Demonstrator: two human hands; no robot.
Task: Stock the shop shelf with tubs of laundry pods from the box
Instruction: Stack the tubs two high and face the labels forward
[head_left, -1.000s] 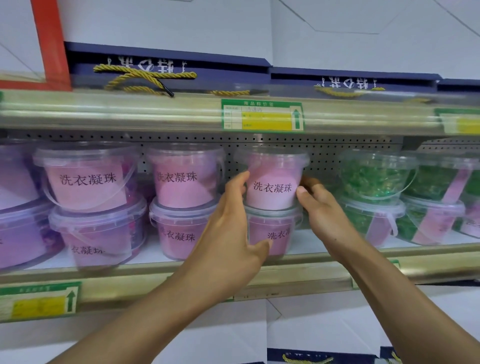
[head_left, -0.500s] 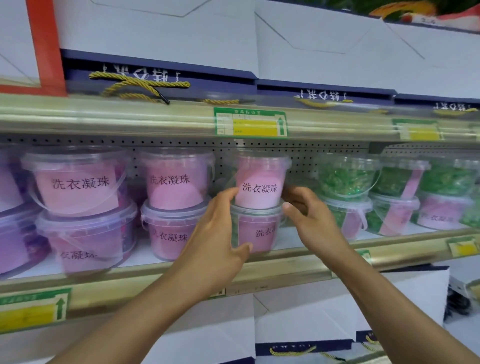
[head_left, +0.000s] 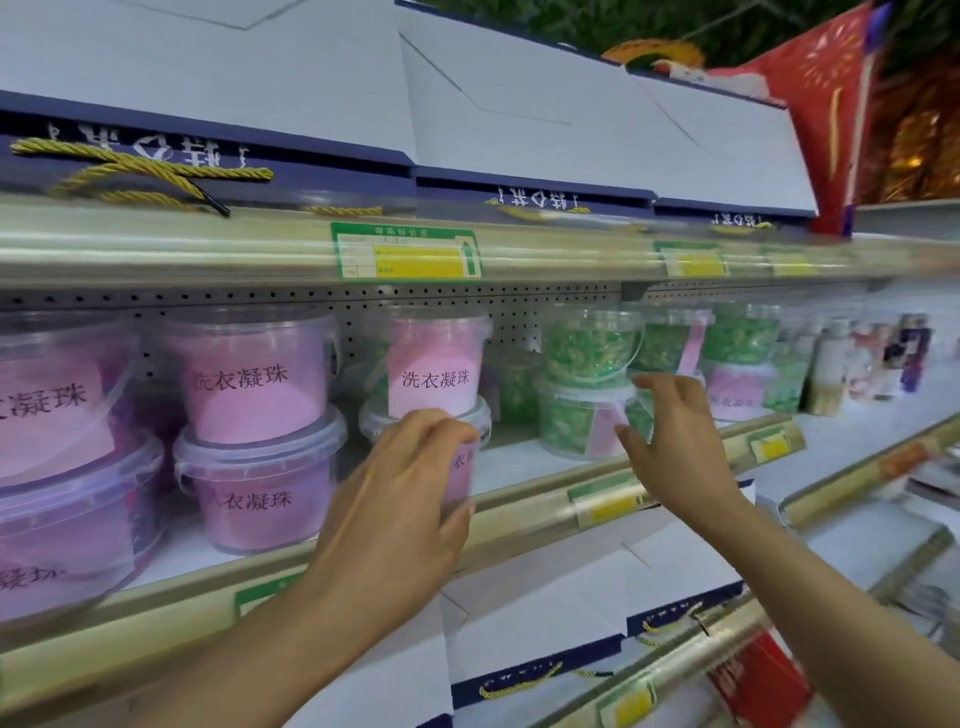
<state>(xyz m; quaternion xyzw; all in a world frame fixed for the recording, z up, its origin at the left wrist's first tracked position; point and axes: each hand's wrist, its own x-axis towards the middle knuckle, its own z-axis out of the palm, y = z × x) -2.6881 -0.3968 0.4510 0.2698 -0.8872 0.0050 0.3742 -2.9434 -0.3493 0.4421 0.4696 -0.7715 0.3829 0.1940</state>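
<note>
Pink tubs of laundry pods sit stacked two high on the shelf (head_left: 524, 462), clear plastic with printed labels. Top pink tub (head_left: 439, 361) stands on the lower pink tub (head_left: 470, 441), whose front is mostly hidden behind the left hand (head_left: 402, 486). Left hand is curled against the lower tub, fingers at its lid rim, thumb low on its side; actual grip hard to confirm through the blur. Right hand (head_left: 675, 447) is spread, fingers apart, holding nothing, in front of the lower green tub (head_left: 576, 421); contact with it cannot be told. Upper green tub (head_left: 589, 340) stacked above, more green tubs to the right, blurred. Second pink stack (head_left: 254, 374) to the left, and a larger pink tub (head_left: 52, 405) cut off by the left frame edge. Price tag (head_left: 408, 252), green and yellow, on the rail above, print unreadable. White and navy gift bags (head_left: 208, 88) with gold rope handles lie on the upper shelf. Far right items smeared by motion, not identifiable. Box not in view.
</note>
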